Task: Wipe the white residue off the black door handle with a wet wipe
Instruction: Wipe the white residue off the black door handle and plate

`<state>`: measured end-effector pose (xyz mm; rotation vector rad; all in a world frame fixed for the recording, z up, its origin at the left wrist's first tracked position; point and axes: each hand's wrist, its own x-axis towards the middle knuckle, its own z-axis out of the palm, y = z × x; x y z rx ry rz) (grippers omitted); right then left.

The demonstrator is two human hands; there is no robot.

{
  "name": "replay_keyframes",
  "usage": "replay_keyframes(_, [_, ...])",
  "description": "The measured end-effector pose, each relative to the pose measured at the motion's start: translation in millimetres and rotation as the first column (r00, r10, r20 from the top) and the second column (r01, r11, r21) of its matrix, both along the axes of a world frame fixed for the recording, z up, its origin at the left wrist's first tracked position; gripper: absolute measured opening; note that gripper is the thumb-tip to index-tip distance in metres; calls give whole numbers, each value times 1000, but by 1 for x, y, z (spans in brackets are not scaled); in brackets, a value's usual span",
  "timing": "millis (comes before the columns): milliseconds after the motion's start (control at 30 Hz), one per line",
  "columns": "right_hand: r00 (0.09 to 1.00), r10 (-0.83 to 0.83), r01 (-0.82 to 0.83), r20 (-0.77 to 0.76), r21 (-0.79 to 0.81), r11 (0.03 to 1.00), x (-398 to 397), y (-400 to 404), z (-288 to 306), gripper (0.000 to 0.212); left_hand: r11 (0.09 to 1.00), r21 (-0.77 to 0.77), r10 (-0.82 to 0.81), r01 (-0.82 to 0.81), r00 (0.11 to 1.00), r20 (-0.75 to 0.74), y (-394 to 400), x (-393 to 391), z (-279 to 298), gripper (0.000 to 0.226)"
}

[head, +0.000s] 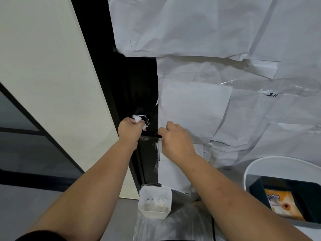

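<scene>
The black door handle (151,134) juts out from the black door strip at the middle of the head view. White residue streaks its round base (146,119). My left hand (130,130) is closed around a crumpled white wet wipe (138,118) and presses it against the handle's base. My right hand (175,139) grips the lever's free end, hiding the tip. Only a short black stretch of lever shows between the two hands.
White paper sheets (208,49) are taped over the door to the right. On the floor below stand a white square tub (154,202) with used wipes, a white round bin (260,164) and a dark tray holding an orange wipe packet (283,202). A cream wall panel (52,75) lies left.
</scene>
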<state>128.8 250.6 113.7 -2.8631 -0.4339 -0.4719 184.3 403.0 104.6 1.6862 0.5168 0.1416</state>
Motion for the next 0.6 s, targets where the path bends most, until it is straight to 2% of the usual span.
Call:
replay_keyframes(200, [1000,5,-6,-22,-13,1000,2,0,2,22,968,-244,62,-64,998,-15,-5,-4,5,22])
replay_keyframes(233, [1000,8,-8,-27,-17,1000,2,0,2,23,964,-257,65,-67,998,-17,-5,-4,5,22])
replay_keyframes(333, [1000,12,-12,-22,-10,1000,1,0,3,24,989,-139,40,-43,999,-26,-1,-6,3,18])
replay_keyframes(367, [1000,12,-12,-20,-8,1000,1,0,3,24,988,-149,40,-46,998,-42,2,-6,3,16])
replay_keyframes(467, [999,14,-15,-34,-18,1000,1,0,3,25,937,-343,19,-63,991,-129,7,-4,11,32])
replay_keyframes(533, [999,11,-12,-39,-25,1000,2,1,3,25,951,-306,-14,-44,983,-185,10,-3,14,34])
replay_keyframes(600, [999,5,-6,-38,-26,1000,4,1,3,24,987,-151,-80,59,988,-134,11,-3,12,38])
